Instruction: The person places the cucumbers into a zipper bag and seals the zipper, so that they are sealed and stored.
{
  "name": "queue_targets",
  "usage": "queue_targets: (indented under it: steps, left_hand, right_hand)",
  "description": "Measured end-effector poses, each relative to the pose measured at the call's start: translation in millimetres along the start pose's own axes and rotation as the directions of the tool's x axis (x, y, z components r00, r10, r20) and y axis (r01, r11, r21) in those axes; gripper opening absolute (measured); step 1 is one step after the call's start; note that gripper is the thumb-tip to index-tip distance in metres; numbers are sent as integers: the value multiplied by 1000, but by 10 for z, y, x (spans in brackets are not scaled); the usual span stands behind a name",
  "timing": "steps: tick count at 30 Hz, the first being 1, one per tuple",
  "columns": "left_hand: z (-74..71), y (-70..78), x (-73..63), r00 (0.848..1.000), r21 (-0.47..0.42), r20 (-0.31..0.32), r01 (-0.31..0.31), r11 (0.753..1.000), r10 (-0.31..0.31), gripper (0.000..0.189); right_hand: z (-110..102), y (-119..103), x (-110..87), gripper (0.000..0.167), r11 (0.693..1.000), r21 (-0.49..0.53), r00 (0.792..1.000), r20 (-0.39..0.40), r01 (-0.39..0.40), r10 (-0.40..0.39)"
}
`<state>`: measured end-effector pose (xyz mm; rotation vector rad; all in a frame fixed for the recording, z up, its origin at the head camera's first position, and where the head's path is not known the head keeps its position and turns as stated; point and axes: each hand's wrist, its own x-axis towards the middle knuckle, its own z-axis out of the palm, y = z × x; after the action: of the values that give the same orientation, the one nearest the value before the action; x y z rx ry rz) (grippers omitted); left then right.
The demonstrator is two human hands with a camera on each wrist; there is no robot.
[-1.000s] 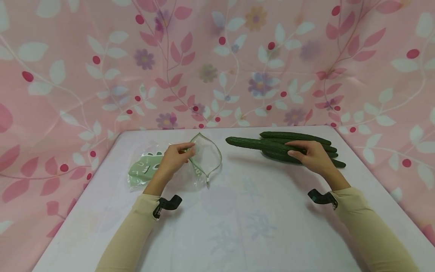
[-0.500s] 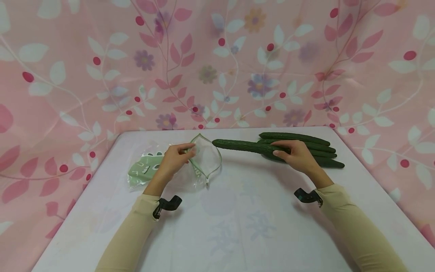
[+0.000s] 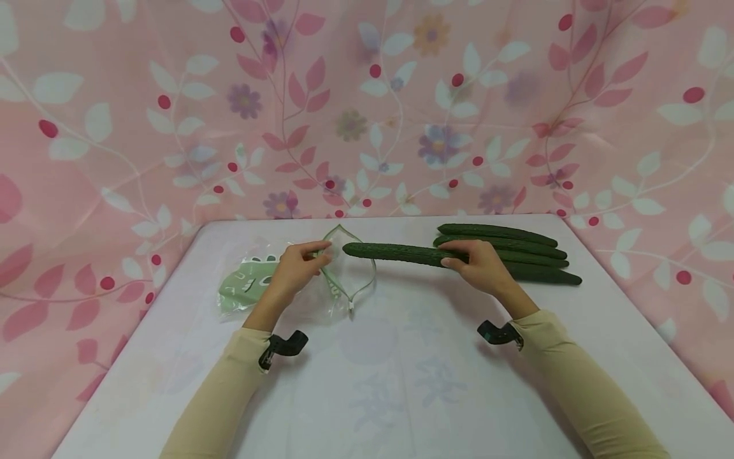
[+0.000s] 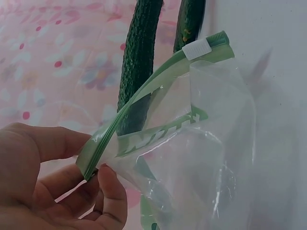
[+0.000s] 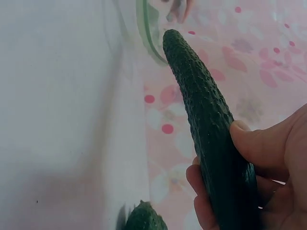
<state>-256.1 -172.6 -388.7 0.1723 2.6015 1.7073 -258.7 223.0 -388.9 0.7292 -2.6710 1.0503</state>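
My left hand [image 3: 301, 268] pinches the green-edged rim of a clear zip bag [image 4: 216, 139] between thumb and fingers. The bag's mouth gapes toward the right, and a white slider [image 4: 197, 49] sits on its zip edge. A green cartoon print [image 3: 243, 285] shows on the bag's left part. My right hand [image 3: 478, 264] grips a long, bumpy cucumber [image 3: 395, 252] near its right end, holding it almost level above the table. The cucumber's tip [image 5: 173, 40] overlaps the open mouth of the bag in the head view.
Several more cucumbers [image 3: 541, 273] lie side by side at the back right of the white table [image 3: 378, 382]. Behind the table hangs a pink floral cloth [image 3: 367, 127]. Each wrist wears a black camera mount [image 3: 289, 344].
My right hand has carried the cucumber leftward from over the other cucumbers, and its tip now reaches the bag's mouth. My left hand stays in place, still pinching the rim.
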Motion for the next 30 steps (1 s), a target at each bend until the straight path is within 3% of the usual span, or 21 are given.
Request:
queue_targets:
  steps: [19, 30]
  left_hand:
    - [31, -5, -6, 998, -18, -55, -36, 999, 35, 40]
    - [73, 11, -30, 998, -9, -28, -59, 998, 58, 40]
  right_hand:
    - [106, -91, 41, 36, 999, 8, 998, 58, -37, 36]
    - [229, -159, 132, 35, 1000, 10, 998, 58, -21, 20]
